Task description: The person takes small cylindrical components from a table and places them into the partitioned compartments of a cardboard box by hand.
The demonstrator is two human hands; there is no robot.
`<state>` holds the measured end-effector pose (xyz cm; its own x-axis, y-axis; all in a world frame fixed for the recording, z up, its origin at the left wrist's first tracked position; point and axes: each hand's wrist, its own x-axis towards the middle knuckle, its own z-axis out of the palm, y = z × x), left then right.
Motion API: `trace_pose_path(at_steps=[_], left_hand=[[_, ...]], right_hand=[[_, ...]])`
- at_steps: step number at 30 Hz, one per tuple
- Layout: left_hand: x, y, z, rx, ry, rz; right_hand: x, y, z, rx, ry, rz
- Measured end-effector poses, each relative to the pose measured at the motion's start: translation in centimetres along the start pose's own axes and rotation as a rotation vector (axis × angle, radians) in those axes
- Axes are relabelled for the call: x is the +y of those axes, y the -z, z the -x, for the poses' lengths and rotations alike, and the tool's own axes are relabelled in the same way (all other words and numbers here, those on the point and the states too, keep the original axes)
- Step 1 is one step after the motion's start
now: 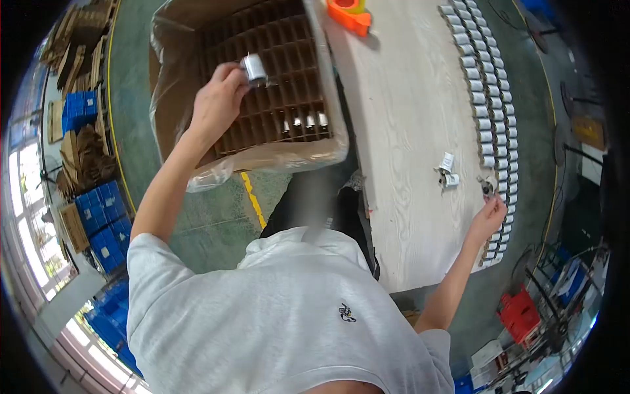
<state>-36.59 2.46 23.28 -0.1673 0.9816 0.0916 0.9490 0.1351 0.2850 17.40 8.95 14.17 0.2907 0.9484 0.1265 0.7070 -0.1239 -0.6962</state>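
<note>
Fingers of the left hand pinch a white cylindrical part, held at their tips over the divided carton. Right hand: fingertips at a metallic part; grip cannot be confirmed. Progress, as judged: a few shiny parts sit in carton cells; two loose parts and long rows remain on the table.

Passable over the bare middle of the surface. Blocked at far right by rows of white cylinders, mid-right by two loose cylinders and the right grip, at top by an orange object. Open above the carton, upper left, save for the left grip; split inside by dividers.
</note>
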Motion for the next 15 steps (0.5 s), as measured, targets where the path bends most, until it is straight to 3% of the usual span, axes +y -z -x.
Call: trace_pose_path(at_steps=[2,4,6,15], left_hand=[[-6.5,-3.1,2.3,-0.189,0.004,0.032],[-9.3,-5.5,4.9,-0.4,0.199,0.16],[-10.9,-7.9,6.8,-0.477,0.209,0.144],[-11.4,-12.7,7.1,-0.516,0.209,0.085]], right_hand=[[-4.7,-2.3,-0.5,-0.068,0.021,-0.216],[-9.5,-4.6,-0.2,-0.145,0.091,-0.355],[-14.4,-6.6,0.7,-0.231,0.156,-0.434],[-25.8,-12.9,5.2,-0.538,0.348,-0.518]])
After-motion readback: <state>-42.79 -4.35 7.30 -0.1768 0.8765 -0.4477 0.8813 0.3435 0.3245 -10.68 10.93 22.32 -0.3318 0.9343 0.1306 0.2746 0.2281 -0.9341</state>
